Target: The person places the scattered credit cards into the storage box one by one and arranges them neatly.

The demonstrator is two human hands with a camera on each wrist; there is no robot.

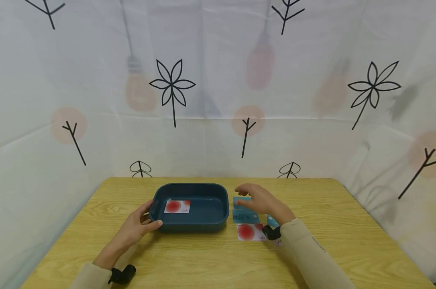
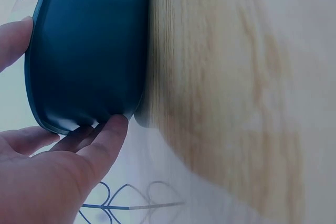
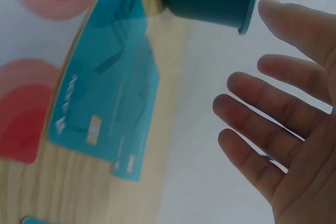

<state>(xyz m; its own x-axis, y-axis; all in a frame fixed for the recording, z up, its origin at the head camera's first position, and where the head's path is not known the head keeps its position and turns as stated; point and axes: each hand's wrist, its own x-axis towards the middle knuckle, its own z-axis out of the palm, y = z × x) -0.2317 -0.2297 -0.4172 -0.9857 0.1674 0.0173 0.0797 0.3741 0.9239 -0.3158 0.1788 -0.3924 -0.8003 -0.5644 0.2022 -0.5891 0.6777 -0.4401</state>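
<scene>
A dark teal rectangular basin [image 1: 192, 228] stands on the table, with a white card with red circles [image 1: 173, 206] lying inside. At its left end, my left hand [image 1: 136, 222] grips the basin, thumb by the front corner and fingers against the outer end wall. Right of the basin, my right hand [image 1: 259, 200] hovers with fingers spread, holding nothing. Beneath it lie two teal bank cards [image 1: 245, 216], the farther one partly covered by the hand. Another white card with red circles [image 1: 247, 232] lies nearer me.
Beside the right wrist, another teal card [image 1: 272, 220] shows partly. A further card [image 1: 278, 242] peeks out from under the sleeve, mostly hidden. The wooden table [image 1: 189, 261] ends at a patterned white cloth [image 1: 210, 140] behind and at the sides.
</scene>
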